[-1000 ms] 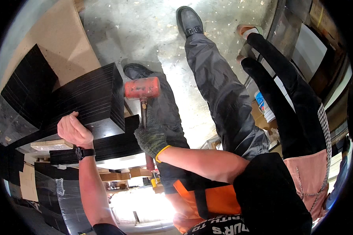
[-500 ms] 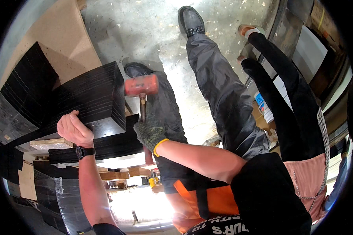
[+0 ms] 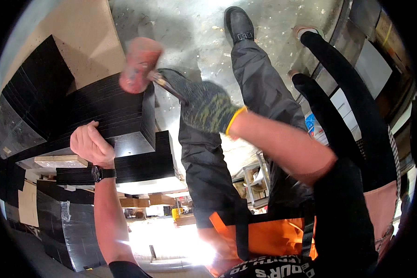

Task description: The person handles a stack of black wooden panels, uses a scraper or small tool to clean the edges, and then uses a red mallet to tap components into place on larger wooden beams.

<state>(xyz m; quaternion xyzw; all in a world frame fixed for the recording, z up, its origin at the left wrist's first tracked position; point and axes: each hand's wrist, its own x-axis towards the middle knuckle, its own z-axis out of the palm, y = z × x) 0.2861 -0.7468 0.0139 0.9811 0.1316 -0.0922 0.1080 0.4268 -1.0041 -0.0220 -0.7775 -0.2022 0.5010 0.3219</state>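
My right hand (image 3: pixel 207 107), in a dark knitted glove with a yellow cuff, is wrapped round the handle of a red-headed mallet (image 3: pixel 141 65). The mallet's head is raised and blurred, and it covers part of the upper far corner of a stack of black boards (image 3: pixel 111 104); I cannot tell whether they touch. My left hand (image 3: pixel 91 142) is bare, with a black watch (image 3: pixel 102 173) on the wrist. Its fingers are curled closed against the near side of that stack, and the palm side is hidden.
Another black stack (image 3: pixel 32 88) stands at the far left by a brown board (image 3: pixel 78 37). Below my left hand is a wooden block (image 3: pixel 60 161), with a wrapped black stack (image 3: pixel 72 231) nearby. A person in black trousers (image 3: pixel 356 125) is at the right. My shoe (image 3: pixel 239 25) is on the concrete floor (image 3: pixel 185 28).
My right hand has lifted the mallet up and away from the stack's side, tilting its head. My left hand keeps its place against the stack. The whole view has shifted slightly.
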